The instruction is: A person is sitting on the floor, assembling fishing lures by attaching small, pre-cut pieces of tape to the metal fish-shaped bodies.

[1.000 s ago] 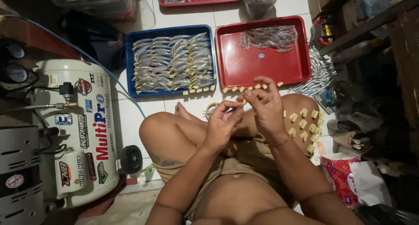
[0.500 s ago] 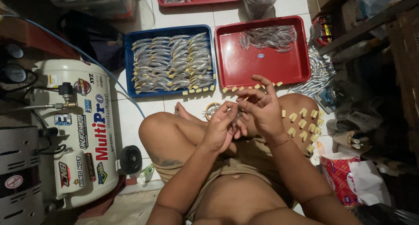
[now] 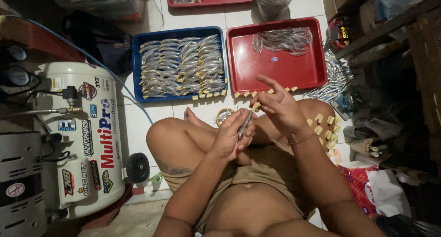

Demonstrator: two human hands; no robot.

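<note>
- Holding a small silver fish at frame centre, my left hand curls its fingers around the lower end, just above my crossed legs.
- My right hand pinches a small tan block at the fish's top with thumb and forefinger, the other fingers spread.
- I judge the fish could slip from my grip, being thin and glossy, and drop between my knees.
- The block could pop free if pinched off-centre, landing among the loose blocks on my right thigh.
- The fish looks slim, shiny, straight; its details are too small to tell.
- Finished rows fill the blue tray; the red tray holds a small pile.
</note>
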